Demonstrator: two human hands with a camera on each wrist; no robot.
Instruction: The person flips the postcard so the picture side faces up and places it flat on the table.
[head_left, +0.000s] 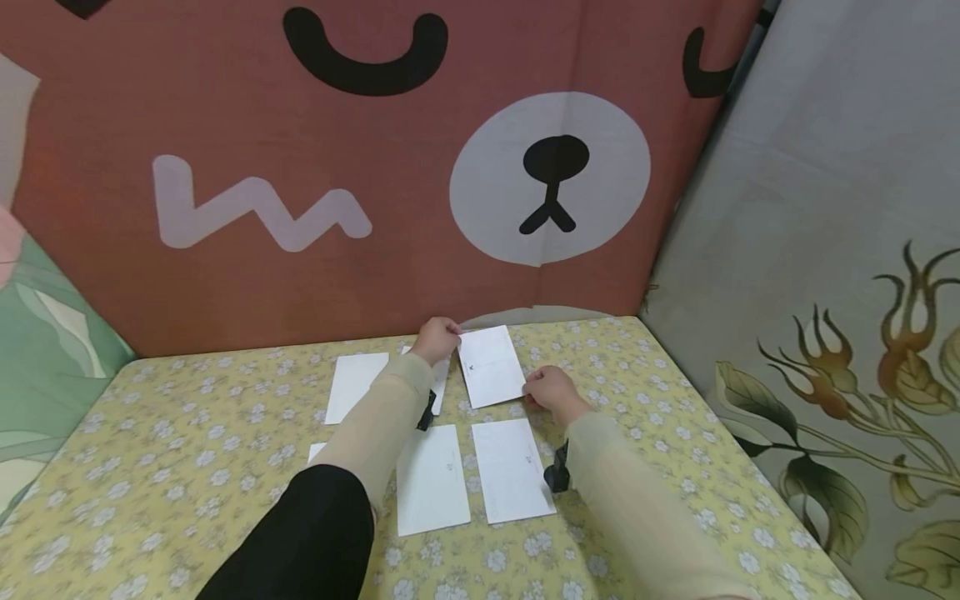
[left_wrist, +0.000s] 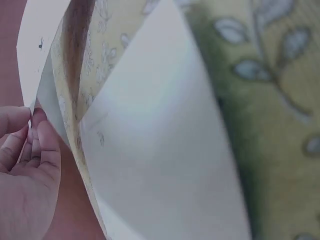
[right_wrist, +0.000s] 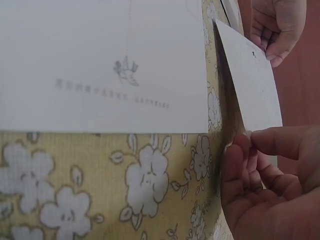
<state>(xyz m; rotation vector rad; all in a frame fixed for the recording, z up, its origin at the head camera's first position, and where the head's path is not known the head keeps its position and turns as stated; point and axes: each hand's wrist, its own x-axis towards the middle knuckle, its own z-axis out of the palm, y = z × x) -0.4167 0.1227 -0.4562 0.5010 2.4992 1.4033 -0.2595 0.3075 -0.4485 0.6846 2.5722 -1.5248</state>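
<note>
A white printed card [head_left: 491, 365] is held between both hands at the back of the table. My left hand [head_left: 438, 339] pinches its far left corner, thumb on top and fingers curled beneath. At its near right corner my right hand [head_left: 553, 389] pinches it the same way, as the right wrist view shows with the thumb [right_wrist: 280, 141] over the edge. The card is tilted and raised off the cloth there. In front of it lies another white card [head_left: 513, 471] bearing a small bird drawing and a line of print.
More white cards lie flat: one front centre [head_left: 432, 482], one back left [head_left: 356, 385], and others partly hidden by the left arm. A yellow floral cloth [head_left: 187, 483] covers the table. A brown bear-print curtain [head_left: 412, 275] hangs at the back edge, a grey flowered one [head_left: 810, 208] at right.
</note>
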